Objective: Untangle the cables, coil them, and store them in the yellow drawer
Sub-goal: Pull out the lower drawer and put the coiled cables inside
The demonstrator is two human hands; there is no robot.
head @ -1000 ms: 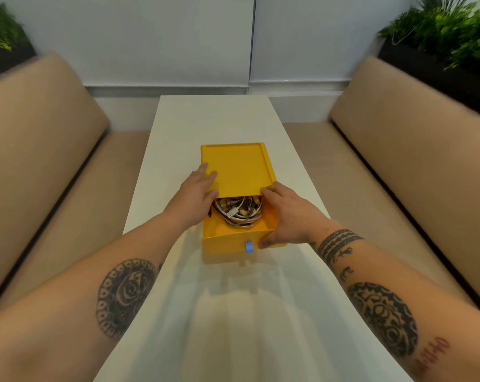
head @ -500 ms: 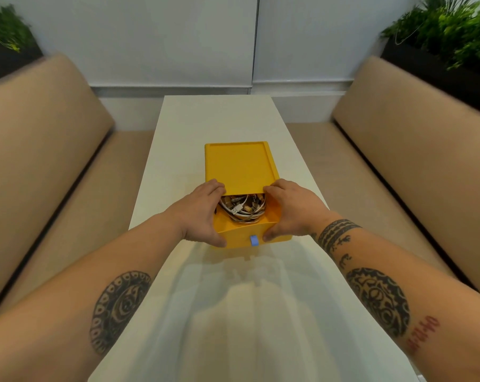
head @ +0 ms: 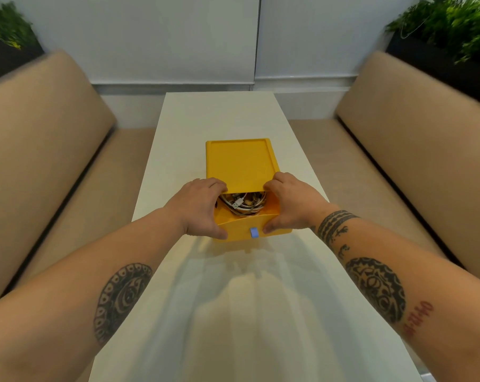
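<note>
A yellow drawer (head: 241, 234) with a small blue tab (head: 254, 232) on its front sticks partly out of its yellow case (head: 240, 164) in the middle of the white table (head: 219, 117). Coiled white and dark cables (head: 243, 204) lie inside the exposed part. My left hand (head: 199, 206) grips the drawer's left front corner, thumb on the front face, fingers at the case's edge. On the other side my right hand (head: 290, 205) grips the right front corner in the same way. The back part of the drawer is hidden inside the case.
Beige padded benches (head: 40, 150) (head: 426, 139) run along both sides of the narrow table. Dark planters with green plants (head: 451, 23) (head: 4, 28) stand behind the backrests. A white wall closes off the table's far end.
My left hand came off the case top and took the drawer's left front corner. The drawer has slid further into the case, leaving less of the cables showing.
</note>
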